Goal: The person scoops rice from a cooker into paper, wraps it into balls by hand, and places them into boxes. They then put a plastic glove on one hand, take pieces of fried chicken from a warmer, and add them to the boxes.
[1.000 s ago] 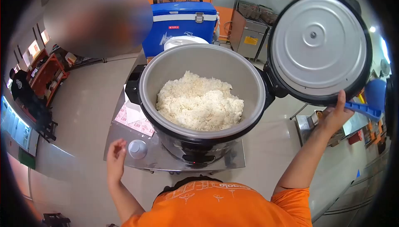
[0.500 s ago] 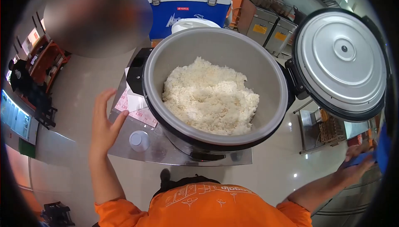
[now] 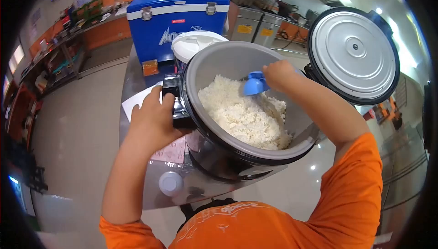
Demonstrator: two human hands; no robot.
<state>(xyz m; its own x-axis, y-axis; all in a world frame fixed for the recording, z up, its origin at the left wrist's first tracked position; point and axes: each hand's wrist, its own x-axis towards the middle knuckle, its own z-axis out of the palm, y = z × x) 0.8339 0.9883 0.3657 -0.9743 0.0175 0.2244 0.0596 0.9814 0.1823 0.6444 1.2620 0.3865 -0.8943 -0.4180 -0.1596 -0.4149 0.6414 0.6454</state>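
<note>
Holding a blue scoop (image 3: 254,85) in closed fingers, the person's right hand (image 3: 278,73) reaches into the open rice cooker (image 3: 223,64), above its white rice (image 3: 246,114). The left hand (image 3: 153,121) grips the cooker's left handle (image 3: 181,121). The lid (image 3: 353,55) stands open at right; a blue cooler (image 3: 178,18) and a white tub (image 3: 196,44) sit on the far side.

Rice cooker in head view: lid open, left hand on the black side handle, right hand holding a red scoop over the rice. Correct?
One thing is wrong: the scoop is blue, not red. The head view shows the right hand holding it over the rice, the lid open, and the left hand on the black side handle of the rice cooker.
</note>
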